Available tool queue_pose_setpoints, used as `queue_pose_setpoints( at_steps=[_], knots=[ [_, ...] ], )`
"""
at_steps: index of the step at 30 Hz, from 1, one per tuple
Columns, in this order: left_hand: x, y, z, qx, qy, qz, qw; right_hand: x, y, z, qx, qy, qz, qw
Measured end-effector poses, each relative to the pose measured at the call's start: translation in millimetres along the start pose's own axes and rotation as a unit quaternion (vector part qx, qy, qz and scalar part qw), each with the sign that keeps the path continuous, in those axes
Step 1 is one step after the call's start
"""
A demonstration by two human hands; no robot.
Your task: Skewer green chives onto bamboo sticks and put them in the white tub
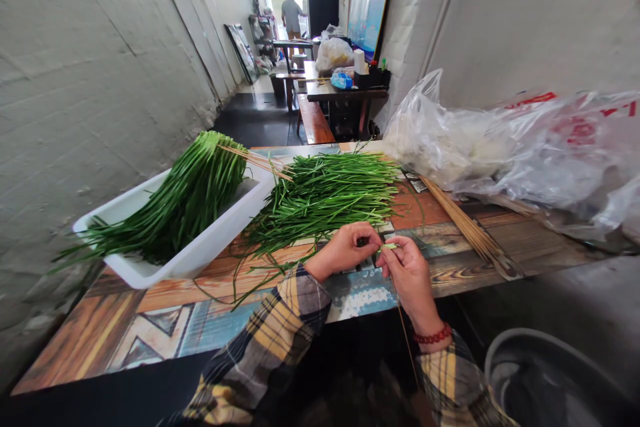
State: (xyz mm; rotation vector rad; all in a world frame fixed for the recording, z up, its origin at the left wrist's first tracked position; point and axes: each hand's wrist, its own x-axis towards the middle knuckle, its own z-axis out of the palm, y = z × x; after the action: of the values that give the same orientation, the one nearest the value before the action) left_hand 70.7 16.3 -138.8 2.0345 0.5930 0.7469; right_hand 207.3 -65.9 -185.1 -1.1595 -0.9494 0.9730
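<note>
My right hand (407,270) pinches a thin bamboo skewer (406,330) whose long end runs down past the table edge. Small pale green chive ends (388,247) show at those fingertips. My left hand (347,250) is closed in a pinch right beside them, its fingertips almost touching the right ones; what it grips is too small to make out. Just beyond both hands, a loose pile of green chives (330,193) lies on the table. To the left, a white plastic tray (200,250) holds a thick heap of chives (185,197), with skewers (257,161) sticking out of its bunched end.
Bare bamboo skewers (457,217) lie on the wood-patterned table (170,293) at right, near clear plastic bags (540,147). A grey bucket (525,340) stands below on the right. Farther back are another table (325,90), a bench (315,120) and a standing person (291,13).
</note>
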Motion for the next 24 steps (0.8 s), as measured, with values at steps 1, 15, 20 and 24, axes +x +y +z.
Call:
queue_pose_setpoints(
  at_steps=[1, 15, 20, 24],
  knots=[
    [-0.4, -0.4, 0.2, 0.002, 0.003, -0.002, 1.000, 0.0, -0.1, 0.0, 0.002, -0.001, 0.002, 1.000],
    [-0.3, -4.7, -0.4, 0.060, 0.050, -0.043, 0.996, -0.2, 0.4, 1.0, -0.094, -0.009, -0.002, 0.996],
    [0.1, -4.0, -1.4, 0.045, 0.064, -0.043, 0.996, -0.1, 1.8, 0.6, -0.130, -0.015, -0.009, 0.991],
    [0.5, -5.4, -2.1, 0.022, 0.054, -0.052, 0.997, -1.2, 0.2, -0.4, -0.147, -0.026, -0.015, 0.989]
  ],
)
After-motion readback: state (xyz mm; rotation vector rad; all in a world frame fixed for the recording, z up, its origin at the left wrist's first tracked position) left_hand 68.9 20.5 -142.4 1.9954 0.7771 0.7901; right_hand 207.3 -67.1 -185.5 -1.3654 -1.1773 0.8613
